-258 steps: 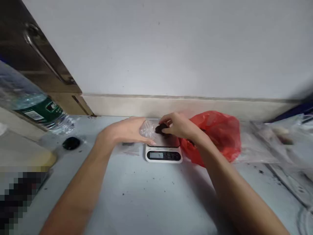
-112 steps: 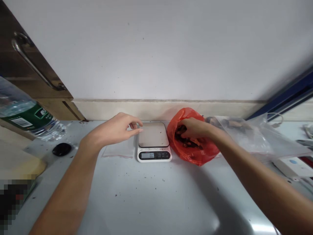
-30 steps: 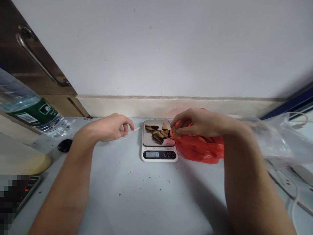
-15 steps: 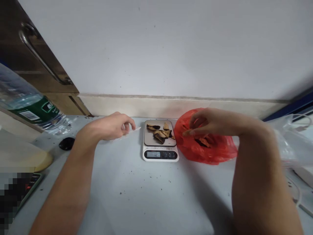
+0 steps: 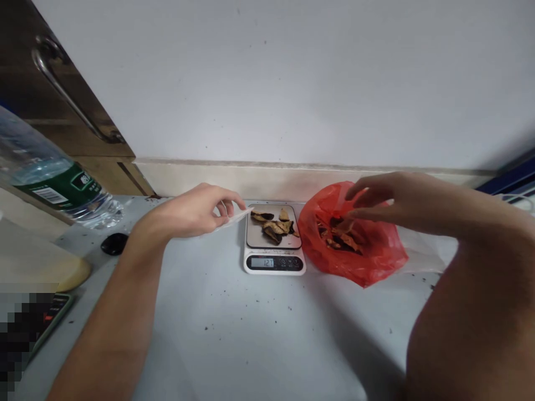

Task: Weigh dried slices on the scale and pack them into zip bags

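Observation:
A white kitchen scale [image 5: 254, 245] stands near the wall, its display reading 12.7. Several curled pieces of dried peel [image 5: 273, 229], dark on one side and tan on the other, lie on its plate. My left hand [image 5: 209, 209] pinches a thin clear plastic bag [image 5: 234, 219] at the scale's left edge. To the right of the scale sits an open red plastic bag [image 5: 376, 264] with more dried pieces [image 5: 345, 242] inside. Over its mouth is my right hand [image 5: 380, 203], fingers apart, the fingertips reaching down near the pieces.
A water bottle [image 5: 71, 186] with a green label leans in at the left. Below it are a black round object [image 5: 114, 244] and a phone-like device [image 5: 56, 309]. Clear plastic [image 5: 422, 250] lies behind the red bag. Dark crumbs dot the grey tabletop [image 5: 234, 356].
My right hand has moved right and slightly up over the red bag, its fingers spreading from a pinch. The left hand has shifted right with the clear bag, toward the scale.

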{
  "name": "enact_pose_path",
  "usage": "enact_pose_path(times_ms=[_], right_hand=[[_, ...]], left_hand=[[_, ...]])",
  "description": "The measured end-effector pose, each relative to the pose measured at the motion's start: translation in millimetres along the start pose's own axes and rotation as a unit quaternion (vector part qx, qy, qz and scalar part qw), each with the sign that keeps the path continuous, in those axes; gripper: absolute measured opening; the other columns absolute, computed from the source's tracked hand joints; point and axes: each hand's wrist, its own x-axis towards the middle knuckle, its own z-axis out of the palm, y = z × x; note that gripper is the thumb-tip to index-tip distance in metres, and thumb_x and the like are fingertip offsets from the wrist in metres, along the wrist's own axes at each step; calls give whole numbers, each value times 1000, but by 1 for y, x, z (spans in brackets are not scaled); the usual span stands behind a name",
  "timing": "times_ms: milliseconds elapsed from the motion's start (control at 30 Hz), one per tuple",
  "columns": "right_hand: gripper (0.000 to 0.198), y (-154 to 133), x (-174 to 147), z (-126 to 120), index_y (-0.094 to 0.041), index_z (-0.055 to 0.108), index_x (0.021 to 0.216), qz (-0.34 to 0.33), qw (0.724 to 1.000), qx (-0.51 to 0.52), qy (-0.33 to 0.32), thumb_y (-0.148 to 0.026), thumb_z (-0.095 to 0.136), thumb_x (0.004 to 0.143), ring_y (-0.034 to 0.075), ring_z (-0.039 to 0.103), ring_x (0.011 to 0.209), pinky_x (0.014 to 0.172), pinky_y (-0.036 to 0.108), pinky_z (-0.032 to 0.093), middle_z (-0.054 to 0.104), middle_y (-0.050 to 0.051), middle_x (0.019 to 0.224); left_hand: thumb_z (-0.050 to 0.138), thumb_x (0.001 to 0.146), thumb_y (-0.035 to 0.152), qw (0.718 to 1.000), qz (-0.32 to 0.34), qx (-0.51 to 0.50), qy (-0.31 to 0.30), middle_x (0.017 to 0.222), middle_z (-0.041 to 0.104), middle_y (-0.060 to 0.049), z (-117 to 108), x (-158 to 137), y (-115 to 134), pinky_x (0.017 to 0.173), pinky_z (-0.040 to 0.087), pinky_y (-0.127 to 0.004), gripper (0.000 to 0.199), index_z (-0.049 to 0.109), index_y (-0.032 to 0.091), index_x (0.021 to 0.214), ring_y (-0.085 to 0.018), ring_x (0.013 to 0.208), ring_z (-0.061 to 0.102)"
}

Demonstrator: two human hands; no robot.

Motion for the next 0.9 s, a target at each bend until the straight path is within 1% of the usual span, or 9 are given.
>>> enact_pose_path(times_ms=[67, 200, 300, 433, 500, 567, 667, 767, 900], right_hand=[[17, -16, 2, 4, -25, 77, 96, -5, 1000, 14, 0, -25, 63, 86, 23, 73, 85, 72, 34, 54, 80, 5, 100], [29, -50, 6, 18, -28, 73, 120, -187, 974, 123, -39, -29, 57, 95, 20, 73, 91, 79, 31, 55, 80, 2, 105], [32, -68, 12, 33, -27, 69, 128, -254, 946, 176, -94, -31, 51, 101, 18, 72, 85, 76, 29, 54, 80, 2, 98], [27, -79, 21, 50, -19, 71, 91, -236, 952, 174, -91, -34, 51, 102, 14, 62, 64, 61, 26, 44, 73, 2, 75], [23, -83, 25, 57, -19, 63, 73, -190, 961, 197, -30, -26, 60, 94, 13, 57, 60, 56, 26, 40, 69, 1, 68], [11, -86, 28, 62, -19, 62, 73, -155, 955, 249, 51, -11, 64, 80, 13, 59, 62, 58, 25, 41, 69, -1, 70], [16, -90, 30, 65, -19, 62, 75, -167, 922, 329, 120, -5, 64, 68, 14, 61, 68, 64, 26, 45, 68, -2, 73], [15, -92, 28, 65, -19, 57, 64, -194, 904, 362, 116, -15, 70, 71, 13, 57, 64, 62, 27, 44, 63, -3, 66], [21, -88, 26, 59, -20, 56, 73, -163, 919, 351, 70, -30, 71, 85, 14, 60, 63, 59, 26, 43, 64, -2, 69]], left_hand=[[57, 79, 29, 999, 24, -38, 29, 100, 76, -6, 2, 0, 5, 73, 54, -31, 43, 70, 21, 119, -23, 87, 72], [67, 72, 37, 979, 59, -159, 109, 89, 73, -5, 6, 4, 9, 69, 58, -32, 36, 61, 22, 105, -24, 86, 73], [73, 68, 37, 959, 83, -217, 160, 82, 71, -2, 8, 5, 12, 74, 61, -34, 36, 53, 25, 94, -23, 82, 73], [75, 67, 32, 941, 101, -229, 229, 80, 70, 0, 10, 3, 18, 68, 60, -31, 32, 50, 25, 86, -20, 78, 72], [74, 70, 29, 919, 123, -221, 301, 81, 68, 0, 12, 1, 21, 69, 61, -30, 26, 51, 24, 82, -18, 79, 71], [74, 75, 31, 898, 158, -216, 351, 90, 70, 0, 13, 1, 22, 77, 62, -31, 23, 55, 24, 85, -18, 85, 72], [85, 69, 46, 920, 211, -165, 287, 129, 69, -6, 14, 0, 21, 103, 57, -41, 54, 63, 25, 114, -27, 121, 67], [91, 57, 56, 960, 206, -79, 171, 162, 47, -9, 16, 2, 18, 121, 41, -49, 104, 49, 28, 148, -37, 151, 41], [80, 73, 54, 975, 153, -58, 152, 158, 53, -11, 15, 4, 16, 114, 46, -45, 94, 43, 24, 154, -36, 143, 51]])
